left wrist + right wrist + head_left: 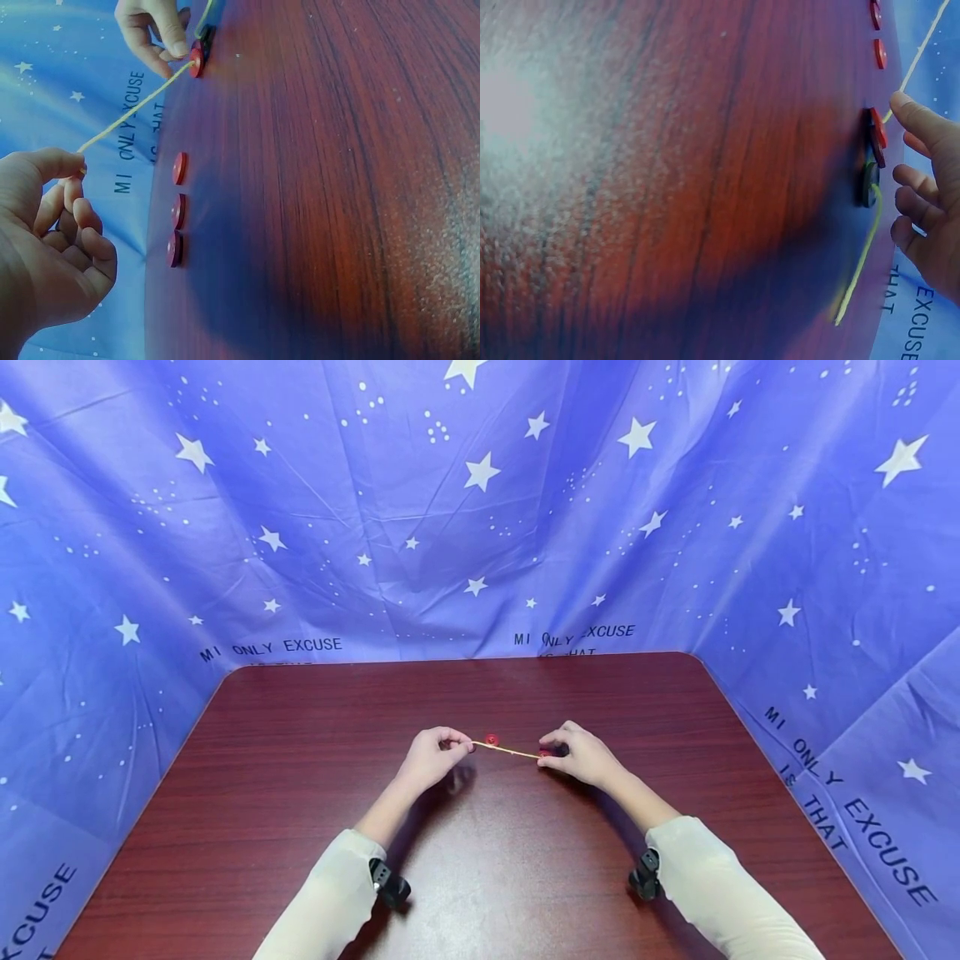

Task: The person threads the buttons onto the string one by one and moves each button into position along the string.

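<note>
Your left hand [431,760] is up off the bench [300,793], thumb and forefinger pinching one end of the yellow cord [504,749], the other fingers [90,247] loosely curled under; the cord runs taut from that pinch across to your right hand [581,754]; over there your thumb and forefinger hold a red button [196,58] on the cord, right down at the bench surface; the wrist view on that side shows the thumb tip against the red button's edge, a dark button [868,184] sitting just behind it on the same cord, touching or nearly so, I cannot tell which; the free tail of the cord [859,262] trails away past the dark button and lies along the bench; your remaining right fingers [919,210] are curled and grip nothing that shows; three loose red buttons [177,208] lie in a short row on the bench between your hands, just beyond the taut cord, apart from one another; no dish or box shows in any view, the buttons lie straight on the wood; a blue star-printed cloth [480,502] hangs round the far and side edges of the bench.
</note>
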### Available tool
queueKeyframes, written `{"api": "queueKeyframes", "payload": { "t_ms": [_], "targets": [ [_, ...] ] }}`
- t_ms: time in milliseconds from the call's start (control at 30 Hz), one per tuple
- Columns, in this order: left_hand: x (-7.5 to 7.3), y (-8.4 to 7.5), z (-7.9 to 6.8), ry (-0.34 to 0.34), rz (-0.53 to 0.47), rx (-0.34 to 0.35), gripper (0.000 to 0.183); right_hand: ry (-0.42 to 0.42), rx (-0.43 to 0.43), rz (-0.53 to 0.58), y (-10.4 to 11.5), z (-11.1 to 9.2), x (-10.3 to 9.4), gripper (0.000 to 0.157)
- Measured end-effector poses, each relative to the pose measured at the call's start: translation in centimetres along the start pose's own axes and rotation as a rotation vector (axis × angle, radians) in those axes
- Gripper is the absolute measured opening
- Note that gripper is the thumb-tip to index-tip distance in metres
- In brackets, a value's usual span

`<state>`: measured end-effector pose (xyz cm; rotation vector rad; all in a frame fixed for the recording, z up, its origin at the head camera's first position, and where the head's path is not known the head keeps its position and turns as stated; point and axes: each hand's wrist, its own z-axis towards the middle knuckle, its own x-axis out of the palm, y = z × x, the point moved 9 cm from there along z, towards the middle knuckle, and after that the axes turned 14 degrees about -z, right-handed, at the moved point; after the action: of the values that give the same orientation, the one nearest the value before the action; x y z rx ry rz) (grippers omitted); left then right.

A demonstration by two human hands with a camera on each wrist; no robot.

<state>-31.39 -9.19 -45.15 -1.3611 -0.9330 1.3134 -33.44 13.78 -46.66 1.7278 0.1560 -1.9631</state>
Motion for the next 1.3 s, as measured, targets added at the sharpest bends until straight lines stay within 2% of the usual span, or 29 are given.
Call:
{"api": "queueKeyframes", "payload": {
  "t_ms": [633, 1000, 1167, 1300],
  "targets": [
    [0.3, -0.4, 0.2, 0.013, 0.001, -0.007, 0.007, 0.0, 0.006, 0.121, 1.6, 0.8, -1.0, 0.033],
    [0.7, -0.6, 0.3, 0.019, 0.029, 0.002, 0.006, -0.027, 0.022, 0.253, 2.2, 1.4, -1.5, 0.029],
    [0.9, -0.7, 0.2, 0.024, 0.051, -0.002, 0.006, 0.006, 0.02, 0.33, 3.1, 1.6, -1.6, 0.032],
    [1.2, -1.1, 0.2, 0.036, 0.069, 0.022, 0.006, 0.061, 0.035, 0.417, 3.8, 1.9, -1.4, 0.036]
  ]
}}
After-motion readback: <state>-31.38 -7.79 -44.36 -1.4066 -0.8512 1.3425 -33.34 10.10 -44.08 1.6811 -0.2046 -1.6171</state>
